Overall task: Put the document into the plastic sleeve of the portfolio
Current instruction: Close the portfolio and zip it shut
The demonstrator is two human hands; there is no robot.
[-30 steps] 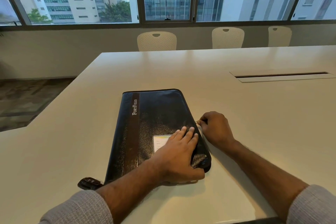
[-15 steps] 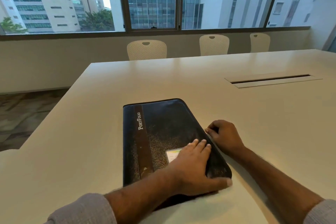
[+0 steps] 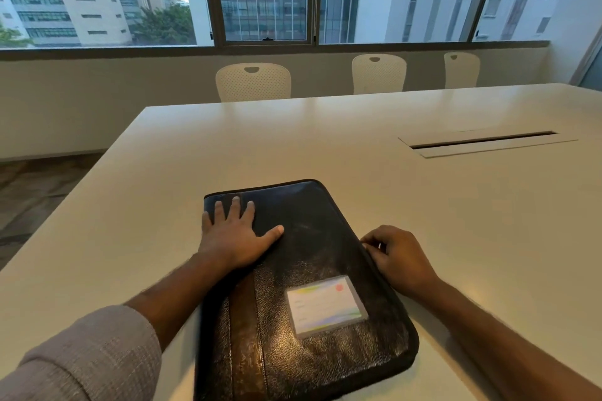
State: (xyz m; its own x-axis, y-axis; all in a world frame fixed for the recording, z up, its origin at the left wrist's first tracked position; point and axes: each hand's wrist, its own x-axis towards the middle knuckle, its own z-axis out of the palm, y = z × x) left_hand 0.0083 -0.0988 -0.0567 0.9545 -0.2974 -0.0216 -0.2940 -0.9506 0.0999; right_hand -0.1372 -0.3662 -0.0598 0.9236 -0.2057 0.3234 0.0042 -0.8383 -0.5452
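Closed black portfolio [image 3: 312,296] lies flat on the tabletop [image 3: 456,205], label window [image 3: 326,305] at its near end. Right hand [image 3: 399,259] sits at its right edge, fingers curled tight, pinching something there, too small to tell. Left hand [image 3: 234,234] presses flat on the far left corner, fingers spread.

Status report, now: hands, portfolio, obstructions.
Left hand flat on the portfolio, palm down. Right hand pinching at its right edge, likely the zipper. Portfolio closed on the table; no document in view. Nothing in the way.
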